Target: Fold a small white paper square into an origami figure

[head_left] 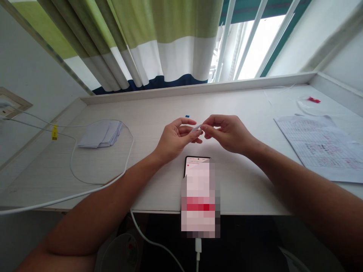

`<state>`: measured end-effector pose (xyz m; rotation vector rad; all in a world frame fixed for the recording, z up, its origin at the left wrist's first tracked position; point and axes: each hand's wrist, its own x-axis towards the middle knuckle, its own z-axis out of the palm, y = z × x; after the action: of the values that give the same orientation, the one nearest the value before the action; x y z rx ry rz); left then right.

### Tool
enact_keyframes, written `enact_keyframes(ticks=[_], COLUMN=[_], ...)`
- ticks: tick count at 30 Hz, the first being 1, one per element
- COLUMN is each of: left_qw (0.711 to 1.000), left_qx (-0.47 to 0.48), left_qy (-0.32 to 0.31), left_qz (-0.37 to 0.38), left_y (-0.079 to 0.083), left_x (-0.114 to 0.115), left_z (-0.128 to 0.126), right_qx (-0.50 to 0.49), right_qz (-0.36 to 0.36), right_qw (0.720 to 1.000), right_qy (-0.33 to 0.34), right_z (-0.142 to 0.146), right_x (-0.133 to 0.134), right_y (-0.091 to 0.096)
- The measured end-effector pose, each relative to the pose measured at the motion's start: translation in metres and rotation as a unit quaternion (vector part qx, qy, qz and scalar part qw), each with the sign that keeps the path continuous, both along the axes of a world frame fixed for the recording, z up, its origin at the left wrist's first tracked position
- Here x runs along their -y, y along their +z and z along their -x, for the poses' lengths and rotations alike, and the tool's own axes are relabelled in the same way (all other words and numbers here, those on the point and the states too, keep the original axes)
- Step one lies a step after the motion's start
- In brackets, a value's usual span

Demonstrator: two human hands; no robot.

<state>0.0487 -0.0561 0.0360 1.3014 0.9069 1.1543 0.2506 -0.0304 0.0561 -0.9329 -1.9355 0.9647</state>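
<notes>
Both of my hands meet over the middle of the white desk [159, 181]. Between them is a small white piece of paper [196, 129], apparently folded. My left hand [178, 136] pinches it between thumb and fingers from the left. At its right end, the thumb and fingertips of my right hand [227, 132] are closed on it too. Just below the hands lies a phone [197, 181] with a lit screen, its lower part blurred out and reaching past the desk's front edge. A white charging plug [198, 245] is at its bottom end.
A stack of white paper slips [100, 134] lies left, circled by a white cable [133, 141] from the wall socket [11, 105]. A handwritten sheet [317, 147] lies right, with a red scrap [314, 99] behind it. A raised ledge [198, 86] edges the desk's back below the curtain [170, 34].
</notes>
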Motion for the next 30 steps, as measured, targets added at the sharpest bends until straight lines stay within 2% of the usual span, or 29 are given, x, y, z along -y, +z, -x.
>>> enact_keyframes(ticks=[7, 15, 22, 30], left_qw=[0.992, 0.974, 0.986, 0.99], left_qx=[-0.037, -0.1, -0.034, -0.009], left_qy=[0.048, 0.075, 0.038, 0.045], left_qz=[-0.108, -0.188, -0.162, -0.134], left_y=[-0.009, -0.007, -0.012, -0.01], left_x=[0.001, 0.002, 0.0, -0.001], left_z=[-0.001, -0.002, -0.001, -0.002], right_qx=[-0.007, -0.02, -0.025, -0.02], right_qz=[-0.089, -0.144, -0.143, -0.16], right_qw=[0.996, 0.989, 0.989, 0.987], right_qy=[0.019, 0.009, 0.025, 0.027], right_z=[-0.002, 0.0, -0.002, -0.002], right_x=[-0.001, 0.0, -0.002, -0.002], right_y=[-0.001, -0.002, -0.003, -0.004])
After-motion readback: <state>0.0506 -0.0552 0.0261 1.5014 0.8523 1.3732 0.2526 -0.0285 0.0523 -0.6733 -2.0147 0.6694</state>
